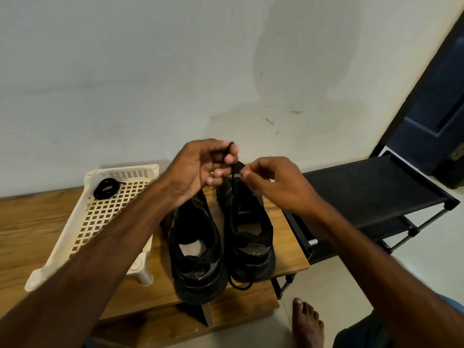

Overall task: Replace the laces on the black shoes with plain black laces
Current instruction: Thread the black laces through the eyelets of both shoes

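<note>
Two black shoes stand side by side on a wooden table (30, 222), heels toward me: the left shoe (198, 259) and the right shoe (248, 237). My left hand (200, 167) is raised above their toes and pinches the end of a black lace (233, 177) that runs down into the right shoe. My right hand (273, 182) hovers over the right shoe's front, its fingertips pinching the same lace lower down. A loop of lace hangs off the right shoe's heel. A coiled black lace (106, 188) lies in a cream basket (82, 237).
The cream perforated basket sits upside-up on the table's left part. A black fabric shoe rack (371, 192) stands to the right of the table. A white wall rises behind. A bare foot (307, 322) rests on the tiled floor below right.
</note>
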Tool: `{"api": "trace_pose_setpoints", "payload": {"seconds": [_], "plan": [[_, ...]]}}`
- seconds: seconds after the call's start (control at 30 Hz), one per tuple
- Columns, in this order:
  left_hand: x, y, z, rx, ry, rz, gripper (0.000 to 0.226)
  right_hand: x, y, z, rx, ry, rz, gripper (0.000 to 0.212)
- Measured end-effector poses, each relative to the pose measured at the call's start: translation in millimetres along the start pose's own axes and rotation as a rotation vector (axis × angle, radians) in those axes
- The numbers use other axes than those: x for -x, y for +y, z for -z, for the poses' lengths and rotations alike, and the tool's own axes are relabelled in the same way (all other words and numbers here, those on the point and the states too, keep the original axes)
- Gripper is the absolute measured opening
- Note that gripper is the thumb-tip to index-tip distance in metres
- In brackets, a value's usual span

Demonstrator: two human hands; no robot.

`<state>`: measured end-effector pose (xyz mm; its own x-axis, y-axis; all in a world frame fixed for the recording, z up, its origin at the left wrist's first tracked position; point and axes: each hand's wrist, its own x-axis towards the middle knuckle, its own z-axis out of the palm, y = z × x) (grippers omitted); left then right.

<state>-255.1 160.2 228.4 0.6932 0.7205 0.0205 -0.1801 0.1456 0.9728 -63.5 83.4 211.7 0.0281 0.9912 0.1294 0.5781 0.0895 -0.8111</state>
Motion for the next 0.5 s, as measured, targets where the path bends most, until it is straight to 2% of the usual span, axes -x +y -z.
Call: {"api": "trace_pose_setpoints", "payload": {"seconds": [0.07, 0.13, 0.4, 0.5], "plan": [[0.1, 4.6, -7.9, 0.016, 0.031, -0.098, 0.029, 3.3, -14.3, -0.2, -0.412, -0.097, -0.077, 0.029], [-0.8, 4.4, -13.4, -0.011, 0.036, -0.108, 0.035, 4.5, -22.0, -3.0, -0.589, -0.151, -0.119, 0.032], [-0.1, -0.6, -1.2, -0.015, 0.092, -0.071, 0.034, 0.9, -22.5, -6.6, -0.437, -0.154, -0.199, 0.033], [-4.3, -9.7, 5.4, -0.039, 0.194, -0.105, 0.017, -2.7, -22.5, 3.0, -0.599, -0.159, -0.24, 0.031]]}}
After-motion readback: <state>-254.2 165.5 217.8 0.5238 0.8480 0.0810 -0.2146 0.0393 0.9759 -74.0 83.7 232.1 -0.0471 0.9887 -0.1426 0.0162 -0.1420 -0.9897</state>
